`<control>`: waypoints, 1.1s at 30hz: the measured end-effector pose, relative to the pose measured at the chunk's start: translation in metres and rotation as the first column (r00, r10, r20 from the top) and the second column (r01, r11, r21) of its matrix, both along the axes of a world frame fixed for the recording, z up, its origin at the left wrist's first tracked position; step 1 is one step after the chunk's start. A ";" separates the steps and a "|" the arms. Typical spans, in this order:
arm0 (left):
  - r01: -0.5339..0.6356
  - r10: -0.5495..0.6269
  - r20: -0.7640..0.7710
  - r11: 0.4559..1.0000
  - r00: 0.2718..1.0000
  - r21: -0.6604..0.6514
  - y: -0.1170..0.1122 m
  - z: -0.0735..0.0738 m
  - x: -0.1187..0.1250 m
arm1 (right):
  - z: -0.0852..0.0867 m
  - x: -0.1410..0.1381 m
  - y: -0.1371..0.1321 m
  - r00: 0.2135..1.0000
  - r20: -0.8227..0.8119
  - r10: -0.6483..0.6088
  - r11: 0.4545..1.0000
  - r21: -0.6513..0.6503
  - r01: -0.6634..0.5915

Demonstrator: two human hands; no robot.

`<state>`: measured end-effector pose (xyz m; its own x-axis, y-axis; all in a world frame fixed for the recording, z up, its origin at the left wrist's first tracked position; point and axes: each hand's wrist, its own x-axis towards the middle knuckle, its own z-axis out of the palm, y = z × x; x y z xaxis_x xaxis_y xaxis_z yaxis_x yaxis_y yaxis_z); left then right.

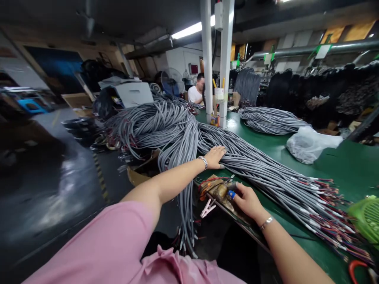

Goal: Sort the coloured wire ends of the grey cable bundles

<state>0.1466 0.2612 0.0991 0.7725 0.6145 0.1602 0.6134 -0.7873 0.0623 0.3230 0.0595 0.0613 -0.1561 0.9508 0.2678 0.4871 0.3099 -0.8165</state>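
My left hand (215, 157) lies with outstretched fingers on a long bundle of grey cables (260, 167) on the green table. My right hand (248, 201) is closed at the table's near edge, with thumb and forefinger close together. Its thumb wears a blue wrap and the forefinger a grey cover. What lies between the fingertips, if anything, is too small to make out. Those fingertips are beside a stained brown block (220, 192) with red and black wires (205, 185). A pale pink clothes peg (208, 208) hangs at the edge below it.
More grey cables (148, 122) are heaped to the left, some hanging over the edge. A white post (225, 71) rises from the table (266, 144). Further right are a coiled cable bundle (272, 119), a plastic bag (309, 145) and a green fan-like object (367, 217). A person (196, 92) sits behind.
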 end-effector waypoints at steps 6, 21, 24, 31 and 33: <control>0.117 -0.121 -0.072 0.991 0.990 -0.058 0.028 0.002 0.022 | -0.005 0.003 0.005 0.999 -0.037 -0.004 0.999 -0.039 0.003; 0.211 -0.204 -0.202 0.977 0.958 0.014 -0.007 0.008 -0.038 | -0.011 0.006 0.014 0.973 -0.231 -0.023 0.993 -0.119 -0.004; 0.221 -0.229 -0.206 0.973 0.951 -0.060 -0.018 0.013 -0.023 | -0.012 0.005 0.017 0.960 -0.279 -0.007 0.992 -0.127 -0.030; 0.119 -0.162 -0.237 0.975 0.958 -0.187 -0.032 0.026 0.017 | -0.010 0.010 0.016 0.931 -0.349 -0.107 0.956 -0.294 0.000; 0.107 -0.130 -0.212 0.988 0.969 -0.115 -0.039 0.027 0.019 | -0.009 0.011 0.015 0.921 -0.365 -0.136 0.949 -0.314 0.015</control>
<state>0.1654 0.2217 0.1260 0.8501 0.5207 -0.0787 0.5236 -0.8517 0.0212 0.3339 0.0748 0.0519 -0.0251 0.9997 -0.0070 0.1361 -0.0035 -0.9907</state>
